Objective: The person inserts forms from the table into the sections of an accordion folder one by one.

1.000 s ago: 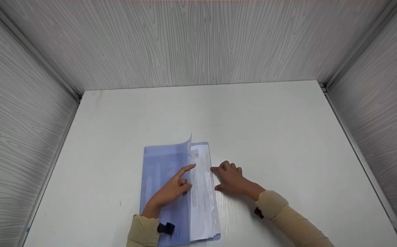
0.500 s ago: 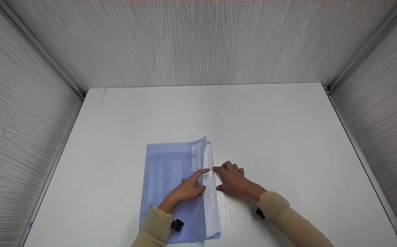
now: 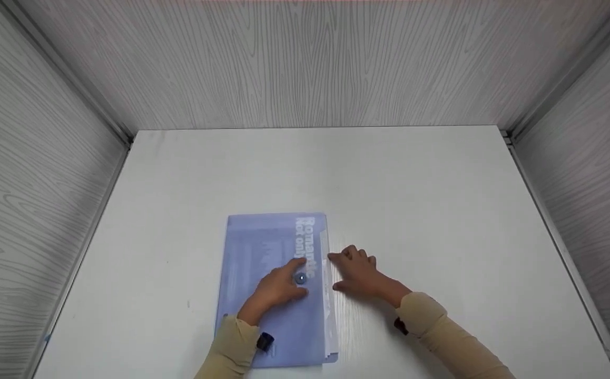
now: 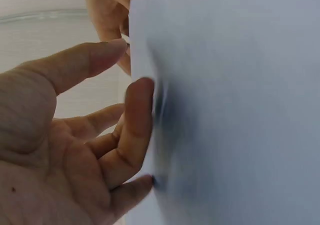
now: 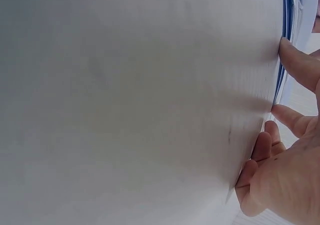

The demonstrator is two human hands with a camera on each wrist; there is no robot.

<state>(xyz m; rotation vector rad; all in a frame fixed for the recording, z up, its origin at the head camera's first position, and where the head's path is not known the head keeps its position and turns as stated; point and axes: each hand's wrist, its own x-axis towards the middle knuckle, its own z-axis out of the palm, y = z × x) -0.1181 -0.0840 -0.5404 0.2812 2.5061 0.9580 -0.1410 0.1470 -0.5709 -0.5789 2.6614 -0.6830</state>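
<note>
A translucent blue document folder (image 3: 255,237) lies on the table, its cover flap down over white papers (image 3: 330,326) that show along the right edge. White lettering (image 3: 305,231) runs down the flap. My left hand (image 3: 277,288) rests on the flap, thumb and forefinger spread either side of a round snap button (image 3: 299,277). In the left wrist view its other fingers (image 4: 137,120) bend against the folder surface. My right hand (image 3: 358,275) touches the folder's right edge with thumb and forefinger. The right wrist view shows those two fingertips (image 5: 287,47) against the blue edge.
The white table (image 3: 415,200) extends around the folder. Grey wood-grain panels stand at the back (image 3: 305,63), left (image 3: 36,158) and right (image 3: 584,158). A dark wrist device (image 3: 265,342) sits by the left sleeve.
The folder's flap has swung right and down, covering most of the papers. My left hand has moved right with it and now lies around the button. My right hand has stayed at the edge.
</note>
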